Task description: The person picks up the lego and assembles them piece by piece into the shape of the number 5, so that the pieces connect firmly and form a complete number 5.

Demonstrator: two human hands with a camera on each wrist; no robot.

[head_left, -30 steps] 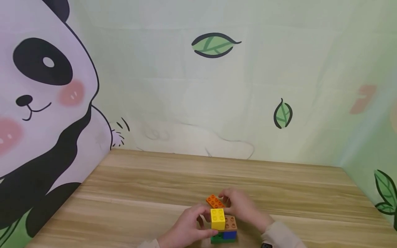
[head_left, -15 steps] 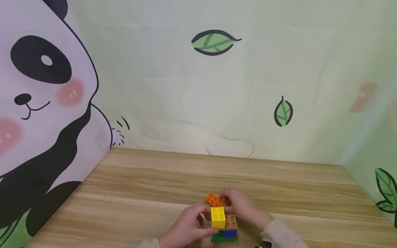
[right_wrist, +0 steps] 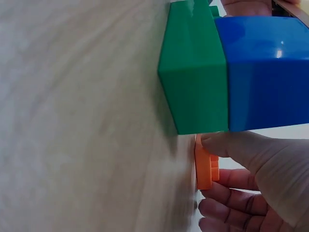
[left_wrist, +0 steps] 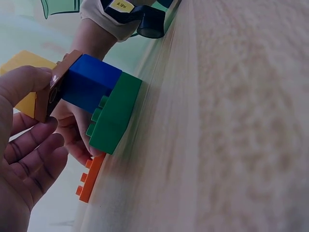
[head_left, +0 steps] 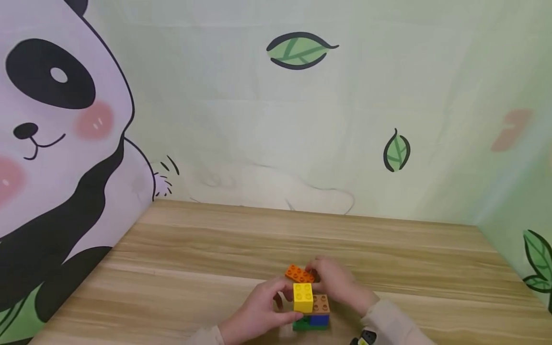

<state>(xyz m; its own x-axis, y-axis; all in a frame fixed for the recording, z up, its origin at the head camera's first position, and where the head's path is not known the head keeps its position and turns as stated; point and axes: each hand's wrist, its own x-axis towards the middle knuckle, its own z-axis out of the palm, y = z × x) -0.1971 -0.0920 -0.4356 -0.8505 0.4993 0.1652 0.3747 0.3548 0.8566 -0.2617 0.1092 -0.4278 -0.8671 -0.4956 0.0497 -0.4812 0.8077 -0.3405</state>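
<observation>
- Backdrop (head_left: 207,105), pale green on my head feed: one cartoon panda (head_left: 45,112) along the left edge, two loose leaves (head_left: 297,51) top centre and mid right, one leafy plant (head_left: 538,261) cut off at the right edge.
- One wood-grain table (head_left: 194,249) fills the lower part of the frame.
- Bricks: I count five, one per colour, all lower centre. Four stacked, one apart.
- Stack, bottom up: one green brick (head_left: 310,328), one blue brick (head_left: 319,320) on its right half, one brown plate (head_left: 321,303) on the blue and jutting left over the green, one yellow brick (head_left: 303,298) on the brown plate's left part. Four studs on the yellow top; three green studs visible on my left wrist feed.
- One orange plate (head_left: 299,273) just beyond the stack, low by the tabletop; I can't tell if it touches.
- Hands: two. Left hand (head_left: 258,306), left of the stack, has thumb and index pinching the yellow brick close to its seam with the brown plate; other fingers loosely bent.
- Right hand (head_left: 338,285), right of and beyond the stack, pinches the orange plate, thumb on one side, fingertip at the other; remaining fingers bent, holding nothing else.
- Two pale sleeves (head_left: 392,322); one dark device (head_left: 368,338) by the right one, bottom edge.
</observation>
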